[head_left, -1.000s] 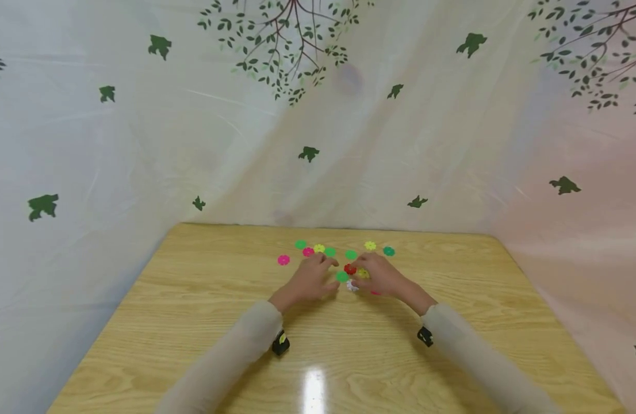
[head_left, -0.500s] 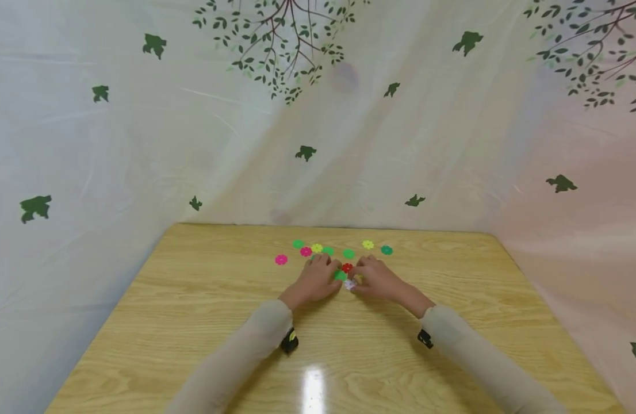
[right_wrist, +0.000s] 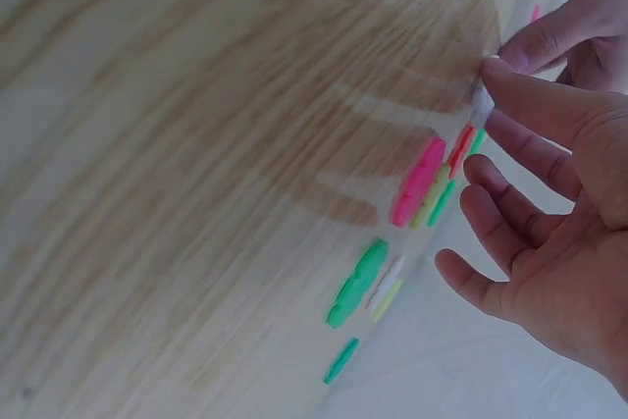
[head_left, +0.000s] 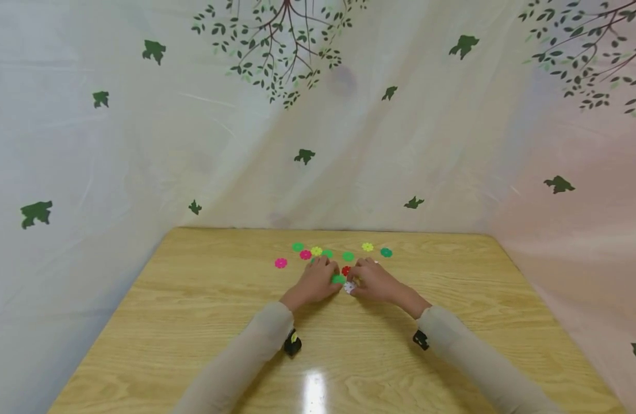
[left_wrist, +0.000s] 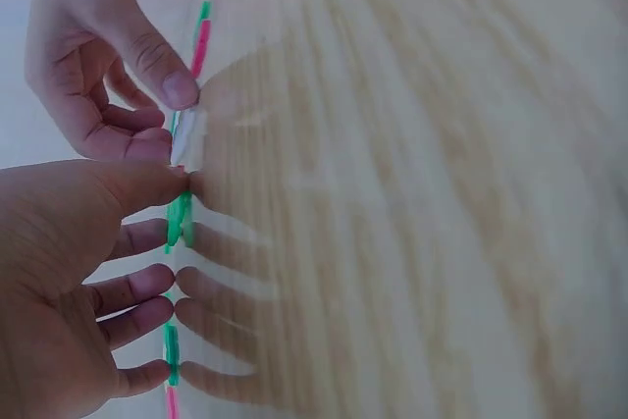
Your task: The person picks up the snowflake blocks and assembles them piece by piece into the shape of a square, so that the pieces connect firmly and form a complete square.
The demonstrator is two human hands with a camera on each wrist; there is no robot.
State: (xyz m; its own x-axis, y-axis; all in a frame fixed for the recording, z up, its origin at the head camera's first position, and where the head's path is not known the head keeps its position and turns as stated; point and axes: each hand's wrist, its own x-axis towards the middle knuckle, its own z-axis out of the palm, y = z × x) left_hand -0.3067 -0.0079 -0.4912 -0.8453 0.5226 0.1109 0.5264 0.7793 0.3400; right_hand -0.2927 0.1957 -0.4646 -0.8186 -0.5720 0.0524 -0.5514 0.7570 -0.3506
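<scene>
My left hand (head_left: pixel 317 280) is at the table's middle, thumb and forefinger on either edge of a green flower-shaped plastic disc (head_left: pixel 338 279). In the left wrist view this green disc (left_wrist: pixel 180 218) shows between those fingertips, while the other fingers hang near the tabletop. Just to the right, my right hand (head_left: pixel 376 282) pinches a white flower-shaped disc (head_left: pixel 349 287) between thumb and forefinger. The white disc (right_wrist: pixel 481 103) stands tilted in the right wrist view, with the other fingers loosely bent. A red disc (head_left: pixel 346 270) lies between the hands, partly covered by the right fingers.
Beyond the hands lie several loose discs, among them a pink disc (head_left: pixel 280 263), a yellow disc (head_left: pixel 367 246) and a teal disc (head_left: pixel 386 252). In the right wrist view a pink disc (right_wrist: pixel 419 182) lies near the right hand. A printed curtain (head_left: pixel 245 172) borders the wooden table (head_left: pixel 204 287).
My left hand has moved right and its fingers have come together on the green disc. My right thumb and forefinger have closed on the white disc, which is now tilted.
</scene>
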